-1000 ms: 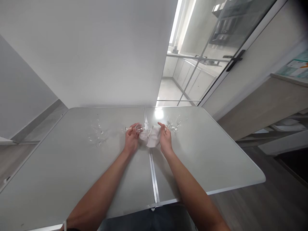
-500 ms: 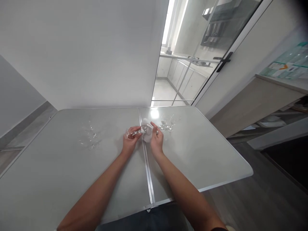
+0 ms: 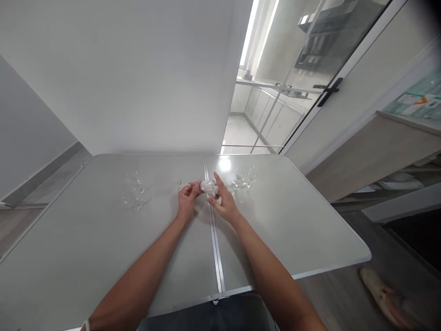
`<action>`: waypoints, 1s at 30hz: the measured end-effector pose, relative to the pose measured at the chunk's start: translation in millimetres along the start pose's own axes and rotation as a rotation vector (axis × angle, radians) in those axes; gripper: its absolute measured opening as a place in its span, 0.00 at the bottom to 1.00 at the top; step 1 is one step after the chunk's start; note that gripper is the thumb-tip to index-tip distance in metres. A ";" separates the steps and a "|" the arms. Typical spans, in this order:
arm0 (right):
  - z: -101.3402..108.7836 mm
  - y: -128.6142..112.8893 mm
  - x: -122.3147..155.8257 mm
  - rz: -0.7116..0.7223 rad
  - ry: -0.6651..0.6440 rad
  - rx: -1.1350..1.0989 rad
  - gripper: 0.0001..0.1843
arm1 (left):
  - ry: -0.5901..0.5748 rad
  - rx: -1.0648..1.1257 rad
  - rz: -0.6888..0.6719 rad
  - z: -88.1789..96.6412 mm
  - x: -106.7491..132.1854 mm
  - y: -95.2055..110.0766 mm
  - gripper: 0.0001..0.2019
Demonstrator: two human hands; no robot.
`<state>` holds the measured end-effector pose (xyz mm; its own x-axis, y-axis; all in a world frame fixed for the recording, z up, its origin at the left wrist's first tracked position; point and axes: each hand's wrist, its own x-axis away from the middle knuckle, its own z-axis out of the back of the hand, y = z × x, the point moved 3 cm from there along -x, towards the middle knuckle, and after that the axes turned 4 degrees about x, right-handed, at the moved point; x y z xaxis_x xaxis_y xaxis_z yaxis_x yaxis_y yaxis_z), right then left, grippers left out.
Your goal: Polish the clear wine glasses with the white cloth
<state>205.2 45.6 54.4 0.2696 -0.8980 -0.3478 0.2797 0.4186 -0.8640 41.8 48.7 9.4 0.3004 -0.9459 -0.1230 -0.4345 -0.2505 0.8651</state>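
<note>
My left hand (image 3: 187, 203) is closed around the stem of a small clear stemmed glass (image 3: 180, 185), which lies on its side with its foot to the left. A white cloth or tissue (image 3: 208, 187) fills the bowl end and bunches toward my right hand (image 3: 227, 206). That hand is spread, index finger up and thumb apart, beside the mouth of the glass. Whether the palm touches the cloth, I cannot tell. To the left stand several clear glasses (image 3: 138, 191), hard to make out. On the right are a few stemmed glasses (image 3: 248, 185).
Everything rests on a pale grey folding table (image 3: 292, 220) with a metal seam down its middle. A white wall panel (image 3: 155, 82) borders its far edge. Beyond is a glass door (image 3: 272, 105). At right, a shelf (image 3: 375, 151) holds wrapped bottles; a person's shoe (image 3: 379, 292) shows below.
My right hand has gone from gripping the cloth at the bowl to spread fingers. The cloth, earlier fanned wide around the bowl, is now bunched in it. The view has shifted slightly.
</note>
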 end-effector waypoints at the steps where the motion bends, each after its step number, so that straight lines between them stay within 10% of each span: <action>1: -0.4 -1.8 0.8 0.070 -0.043 0.066 0.45 | 0.002 -0.008 0.003 0.3 0.2 0.4 0.20; 8: -2.0 -8.8 1.5 0.315 -0.271 0.255 0.45 | -0.018 -0.043 0.008 1.3 1.3 2.6 0.18; 20: -19.4 -3.2 7.4 -0.355 -0.212 -1.063 0.41 | -0.170 0.281 0.068 -1.5 -3.3 14.9 0.15; 26: -12.7 -1.1 5.8 -0.112 -0.111 -0.526 0.44 | -0.121 0.249 0.032 -3.5 -4.0 7.5 0.14; 30: -19.7 -8.0 4.9 0.270 -0.328 0.219 0.50 | 0.014 0.192 0.028 1.5 -7.1 2.5 0.13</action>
<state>186.1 35.1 52.5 0.6262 -0.6775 -0.3858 0.3375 0.6817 -0.6492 37.3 54.4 11.7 0.2974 -0.9503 -0.0924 -0.5965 -0.2605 0.7591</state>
